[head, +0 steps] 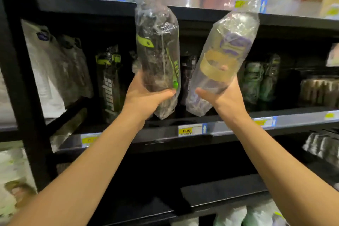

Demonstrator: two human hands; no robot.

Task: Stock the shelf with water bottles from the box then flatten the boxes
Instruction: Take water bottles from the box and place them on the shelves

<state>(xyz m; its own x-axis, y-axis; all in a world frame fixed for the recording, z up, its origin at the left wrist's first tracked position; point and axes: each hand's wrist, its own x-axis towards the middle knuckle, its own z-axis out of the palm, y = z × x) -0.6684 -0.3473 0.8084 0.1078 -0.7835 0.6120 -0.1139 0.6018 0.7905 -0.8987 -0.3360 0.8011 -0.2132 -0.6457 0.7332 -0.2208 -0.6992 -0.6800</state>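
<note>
i hold both hands raised at the shelf (165,135): left hand (146,95) grips the black bottle (157,57) upright, right hand (222,97) grips the clear bottle (225,60) tilted. low grips leave the tops free, i judge, for sliding them into the shelf gap. no box in view.

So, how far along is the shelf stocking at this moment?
Done: several wrapped bottles stand on the middle shelf. In hand: the left hand grips a black-and-green bottle, the right hand a clear-and-purple bottle, both raised before that shelf. Left: placing these two; no box is in view.

Glossy crinkled plastic bottle wrappers (157,24)
</note>
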